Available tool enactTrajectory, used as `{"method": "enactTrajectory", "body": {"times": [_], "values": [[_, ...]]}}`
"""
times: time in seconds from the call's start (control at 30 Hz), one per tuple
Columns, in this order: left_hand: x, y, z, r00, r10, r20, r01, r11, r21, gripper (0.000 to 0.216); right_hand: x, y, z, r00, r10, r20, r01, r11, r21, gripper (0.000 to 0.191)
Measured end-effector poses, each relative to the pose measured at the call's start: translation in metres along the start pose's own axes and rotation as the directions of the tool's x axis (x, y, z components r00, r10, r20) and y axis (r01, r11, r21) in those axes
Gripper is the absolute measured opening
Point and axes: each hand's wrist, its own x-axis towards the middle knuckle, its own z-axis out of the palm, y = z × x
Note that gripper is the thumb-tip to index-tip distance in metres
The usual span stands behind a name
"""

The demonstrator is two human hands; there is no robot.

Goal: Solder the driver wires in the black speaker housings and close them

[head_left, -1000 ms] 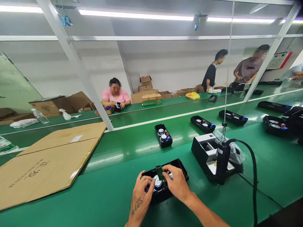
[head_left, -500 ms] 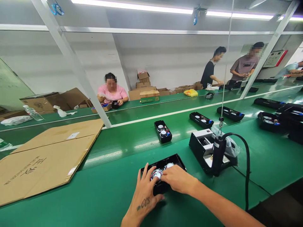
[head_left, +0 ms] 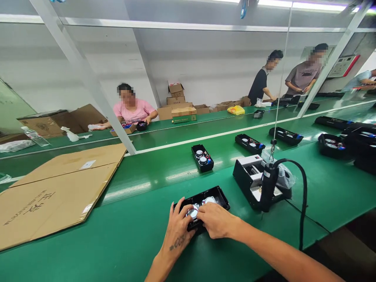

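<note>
The right hand (head_left: 216,220) has its fingers bunched and its tips down inside the open black case (head_left: 217,193); what, if anything, they pinch is hidden. The left hand (head_left: 175,229) spreads over the case's left end, touching it; whether it grips or only braces, I cannot tell. Two round speakers (head_left: 209,200) show in this case, which lies on the green bench (head_left: 132,246), left of the feeder box (head_left: 255,178) and nearer the wearer.

One black tool (head_left: 268,186) hangs on a single cable in front of the feeder box, and one clear plastic bag (head_left: 285,176) lies just behind it. Three open cases stand apart on the belt beyond the feeder box: one to its left (head_left: 202,158), one behind it (head_left: 249,143), one farther right (head_left: 285,136). Well right of it, more black cases (head_left: 361,137) overlap too much to count. One flattened carton (head_left: 61,192) lies far left of it. Four co-workers (head_left: 133,109) are beyond it.
</note>
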Motion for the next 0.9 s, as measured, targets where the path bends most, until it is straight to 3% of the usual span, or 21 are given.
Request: {"method": "enactTrajectory", "body": {"times": [0.07, 0.17, 0.37, 0.9], "values": [[0.015, -0.001, -0.015, 0.99, -0.074, 0.121, 0.087, 0.991, -0.103, 0.031, 0.007, 0.002, -0.006, 0.998, 0.057, 0.017, -0.057, 0.997, 0.047, 0.037], [0.046, -0.014, -0.034, 0.964, -0.094, 0.249, 0.146, 0.969, -0.201, 0.02, 0.028, 0.014, -0.026, 0.994, 0.084, 0.07, -0.091, 0.99, 0.103, 0.042], [0.092, -0.042, -0.054, 0.907, -0.11, 0.407, 0.244, 0.924, -0.294, 0.035, 0.073, 0.044, -0.056, 0.985, 0.075, 0.158, -0.102, 0.981, 0.168, 0.046], [0.093, -0.046, -0.053, 0.882, -0.092, 0.463, 0.271, 0.902, -0.337, 0.036, 0.069, 0.047, -0.052, 0.989, 0.07, 0.131, -0.092, 0.982, 0.168, 0.041]]}}
